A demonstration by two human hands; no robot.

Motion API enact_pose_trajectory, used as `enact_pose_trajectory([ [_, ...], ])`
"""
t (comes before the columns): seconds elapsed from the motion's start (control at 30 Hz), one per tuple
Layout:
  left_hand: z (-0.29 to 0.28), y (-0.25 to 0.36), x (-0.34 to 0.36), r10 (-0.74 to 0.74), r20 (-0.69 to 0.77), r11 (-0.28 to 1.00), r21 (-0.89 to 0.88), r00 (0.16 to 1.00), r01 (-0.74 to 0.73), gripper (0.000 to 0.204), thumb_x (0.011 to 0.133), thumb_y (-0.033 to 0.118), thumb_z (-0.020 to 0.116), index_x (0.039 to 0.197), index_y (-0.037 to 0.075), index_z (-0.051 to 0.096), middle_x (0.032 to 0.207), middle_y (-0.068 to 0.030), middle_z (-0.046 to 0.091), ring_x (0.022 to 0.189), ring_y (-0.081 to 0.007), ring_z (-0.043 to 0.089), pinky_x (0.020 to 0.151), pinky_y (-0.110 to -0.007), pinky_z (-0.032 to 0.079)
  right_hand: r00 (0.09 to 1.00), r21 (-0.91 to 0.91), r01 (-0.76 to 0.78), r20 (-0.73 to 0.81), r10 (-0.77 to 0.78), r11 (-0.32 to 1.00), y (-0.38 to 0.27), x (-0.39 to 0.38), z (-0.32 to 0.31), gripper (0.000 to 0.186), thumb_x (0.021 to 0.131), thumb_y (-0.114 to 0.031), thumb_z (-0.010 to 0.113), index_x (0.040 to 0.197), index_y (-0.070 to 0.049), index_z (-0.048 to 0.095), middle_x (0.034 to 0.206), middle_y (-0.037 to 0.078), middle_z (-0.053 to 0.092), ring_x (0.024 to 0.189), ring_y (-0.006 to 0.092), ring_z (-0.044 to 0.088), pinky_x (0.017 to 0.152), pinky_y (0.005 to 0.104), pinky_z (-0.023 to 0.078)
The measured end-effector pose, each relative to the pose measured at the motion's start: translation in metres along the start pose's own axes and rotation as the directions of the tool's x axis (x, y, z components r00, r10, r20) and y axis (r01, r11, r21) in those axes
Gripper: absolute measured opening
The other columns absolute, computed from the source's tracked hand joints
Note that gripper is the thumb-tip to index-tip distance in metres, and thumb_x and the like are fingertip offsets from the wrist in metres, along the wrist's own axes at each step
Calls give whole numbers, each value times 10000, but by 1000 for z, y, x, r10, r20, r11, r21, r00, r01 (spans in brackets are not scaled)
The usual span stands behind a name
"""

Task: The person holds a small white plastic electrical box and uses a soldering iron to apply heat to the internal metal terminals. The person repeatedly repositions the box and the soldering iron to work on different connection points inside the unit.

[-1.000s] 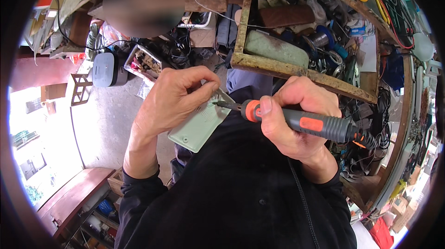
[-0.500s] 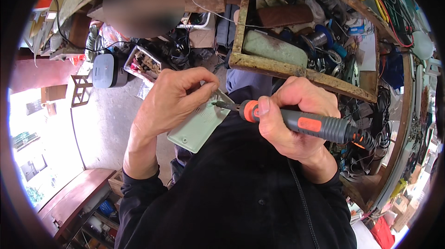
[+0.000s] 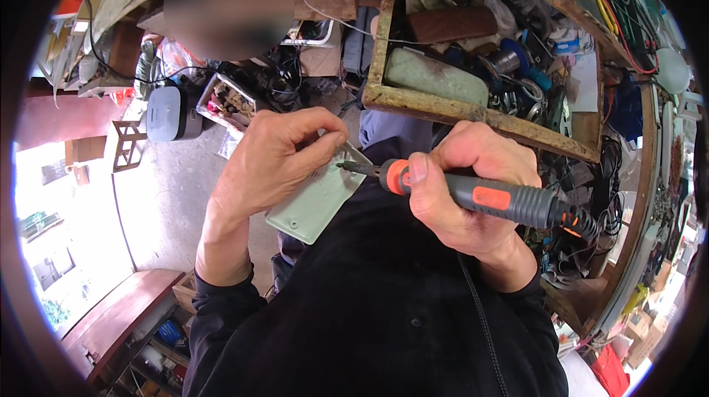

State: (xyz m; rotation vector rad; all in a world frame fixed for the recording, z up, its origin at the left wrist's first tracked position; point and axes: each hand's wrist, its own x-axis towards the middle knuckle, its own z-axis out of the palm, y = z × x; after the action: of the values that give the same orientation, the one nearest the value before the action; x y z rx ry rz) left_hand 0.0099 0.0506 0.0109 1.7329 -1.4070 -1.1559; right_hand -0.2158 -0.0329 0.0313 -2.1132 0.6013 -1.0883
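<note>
My left hand point(image 3: 277, 157) pinches a pale green plastic panel point(image 3: 306, 212), angled over my black-clothed body, with a small round hole near its lower end. My right hand point(image 3: 461, 223) is wrapped round the grey-black, orange-banded handle of an iron-like tool point(image 3: 491, 197), probably electric, with a coiled strain relief at its rear. The tool’s dark tip rests on or just over the panel’s upper part, beside my left fingertips; whether it touches cannot be told exactly.
A wooden drawer point(image 3: 473, 114) full of spools, cases and tools lies beyond my hands. A box of small parts point(image 3: 204, 105), a grey appliance point(image 3: 166, 113) and cables are at left rear. A reddish bench point(image 3: 111, 301) stands lower left; cluttered shelving edges the right.
Both hands, the panel and the tool have drifted very slightly leftward, the right hand a little more. The grips look the same.
</note>
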Motion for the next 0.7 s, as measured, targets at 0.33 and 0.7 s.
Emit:
enact_pose_trajectory([
  [0.33,-1,0,1,-15,4,1000,2,1000,15,162,997,164,666,1001,10,718,629,-48,604,579,-72,563,542,-279,445,1000,36,13,-28,-12,999,0,0,-1,197,798,-16,788,734,-7,601,633,66,625,471,148,545,439,282,407],
  [0.7,-2,-1,2,-13,2,1000,-19,1000,13,165,998,164,663,1000,8,716,630,-45,606,579,-70,562,542,-275,443,1000,19,3,-4,-3,1000,-2,1,-1,209,810,-43,809,736,-1,618,642,62,623,470,140,532,443,276,397],
])
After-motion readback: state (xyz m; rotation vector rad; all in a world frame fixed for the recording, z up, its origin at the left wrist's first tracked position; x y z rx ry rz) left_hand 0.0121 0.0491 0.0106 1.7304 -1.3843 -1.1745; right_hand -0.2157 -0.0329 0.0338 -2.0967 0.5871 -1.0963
